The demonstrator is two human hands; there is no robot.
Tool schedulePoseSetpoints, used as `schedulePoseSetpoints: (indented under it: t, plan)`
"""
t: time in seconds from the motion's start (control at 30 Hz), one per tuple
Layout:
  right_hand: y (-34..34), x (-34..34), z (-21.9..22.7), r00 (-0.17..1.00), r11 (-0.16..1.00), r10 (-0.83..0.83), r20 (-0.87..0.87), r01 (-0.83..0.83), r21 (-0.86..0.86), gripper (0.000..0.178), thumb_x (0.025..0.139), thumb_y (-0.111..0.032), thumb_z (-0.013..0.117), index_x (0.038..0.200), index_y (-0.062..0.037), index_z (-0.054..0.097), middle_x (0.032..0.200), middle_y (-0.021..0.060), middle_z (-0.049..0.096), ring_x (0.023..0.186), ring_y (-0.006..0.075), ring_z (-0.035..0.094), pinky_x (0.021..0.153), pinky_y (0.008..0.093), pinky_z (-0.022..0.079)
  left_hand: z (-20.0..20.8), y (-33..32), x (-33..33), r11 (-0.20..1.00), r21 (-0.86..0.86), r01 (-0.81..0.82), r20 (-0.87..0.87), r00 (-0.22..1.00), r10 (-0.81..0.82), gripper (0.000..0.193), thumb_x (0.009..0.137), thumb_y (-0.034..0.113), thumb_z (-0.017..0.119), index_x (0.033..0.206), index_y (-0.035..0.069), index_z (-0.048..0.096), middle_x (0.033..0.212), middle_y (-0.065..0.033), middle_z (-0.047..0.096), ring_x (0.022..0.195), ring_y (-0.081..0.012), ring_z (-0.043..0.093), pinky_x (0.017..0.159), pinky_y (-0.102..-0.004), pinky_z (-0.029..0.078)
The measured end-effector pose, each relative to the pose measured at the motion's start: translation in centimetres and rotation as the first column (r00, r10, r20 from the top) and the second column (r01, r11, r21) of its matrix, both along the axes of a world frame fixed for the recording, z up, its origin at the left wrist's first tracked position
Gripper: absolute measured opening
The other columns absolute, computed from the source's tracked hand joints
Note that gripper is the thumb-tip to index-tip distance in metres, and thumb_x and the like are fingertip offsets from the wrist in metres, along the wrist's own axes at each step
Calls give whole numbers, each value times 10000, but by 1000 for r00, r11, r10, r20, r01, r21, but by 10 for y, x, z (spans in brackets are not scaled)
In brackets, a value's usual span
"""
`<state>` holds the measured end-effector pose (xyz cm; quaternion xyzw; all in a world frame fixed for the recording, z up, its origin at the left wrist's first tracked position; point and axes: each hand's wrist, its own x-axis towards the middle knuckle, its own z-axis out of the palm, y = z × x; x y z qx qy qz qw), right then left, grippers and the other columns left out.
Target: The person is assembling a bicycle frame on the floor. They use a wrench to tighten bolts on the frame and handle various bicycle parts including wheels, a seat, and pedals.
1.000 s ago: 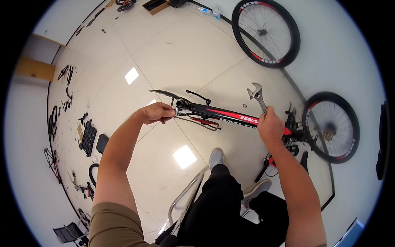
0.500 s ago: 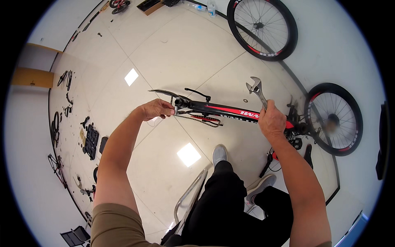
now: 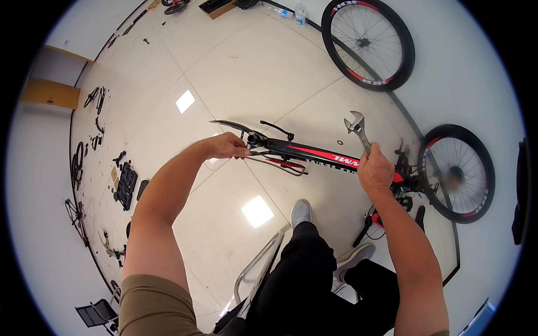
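Observation:
A black and red bicycle frame (image 3: 322, 152) lies across the space before me, its wheels off. My left hand (image 3: 227, 146) is closed at the frame's left end, with thumb and fingertips pinched beside a black tube end (image 3: 253, 139); what they grip is hidden. Just below them runs a drooping chain (image 3: 280, 166). A crank arm (image 3: 276, 128) sticks up from the frame's far side. My right hand (image 3: 376, 171) is wrapped around the handle of an adjustable wrench (image 3: 358, 127), jaws pointing up and away, above the frame's right part.
Two wheels, one far (image 3: 367, 45) and one nearer (image 3: 457, 173), lean at the right wall. A ring (image 3: 340, 142) lies on the tiled floor beyond the frame. At left are a black tool case (image 3: 126, 186) and scattered bike parts. A metal chair leg (image 3: 258, 263) is beside my legs.
The whole view has shifted slightly, so the scene sits a little to the right. A small metal piece seen at my left fingertips is now hidden. My right hand still holds the wrench.

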<state>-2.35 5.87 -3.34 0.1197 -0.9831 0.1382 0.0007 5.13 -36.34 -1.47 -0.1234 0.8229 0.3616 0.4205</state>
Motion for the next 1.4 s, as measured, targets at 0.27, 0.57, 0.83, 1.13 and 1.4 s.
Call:
schedulePoseSetpoints:
  t: [0.27, 0.57, 0.83, 1.13, 1.4]
  plan:
    - [0, 0, -4, 998, 999, 30, -50, -29, 14, 210, 901, -182, 612, 1021, -59, 492, 770, 149, 658, 699, 372, 659, 627, 494, 515, -12, -5, 6, 999, -10, -40, -7, 999, 40, 324, 910, 399, 680, 891, 78, 723, 810, 10, 661, 796, -113, 551, 762, -308, 473]
    - [1, 0, -7, 998, 1000, 17, -65, -18, -14, 199, 892, -168, 612, 1019, -61, 502, 767, 151, 656, 702, 386, 653, 636, 507, 513, -2, -1, 7, 999, 22, -42, -1, 999, 42, 393, 906, 455, 675, 943, 66, 715, 881, -9, 670, 891, -148, 563, 885, -349, 466]
    - [1, 1, -5, 999, 999, 23, -45, -24, -28, 196, 898, -171, 605, 1025, -63, 503, 771, 155, 656, 709, 391, 652, 634, 516, 507, -9, -3, 4, 1000, 7, -29, -16, 999, 29, 352, 916, 386, 689, 974, 40, 712, 870, -23, 660, 855, -144, 588, 863, -342, 488]
    - [3, 0, -8, 996, 999, 46, -75, -47, -10, 209, 900, -174, 600, 1037, -58, 494, 765, 154, 654, 703, 386, 652, 627, 510, 508, 7, 10, 1, 996, -90, -7, -28, 1000, 5, 318, 909, 349, 686, 949, 37, 734, 868, -41, 689, 857, -160, 601, 832, -341, 493]
    - [2, 0, -7, 999, 1000, 27, -45, -26, 15, 205, 901, -180, 599, 1027, -61, 490, 778, 153, 662, 718, 377, 658, 635, 506, 513, 15, 24, -1, 939, -340, 52, -43, 997, -71, 370, 865, 381, 706, 951, 25, 761, 981, -145, 724, 935, -256, 661, 834, -378, 518]
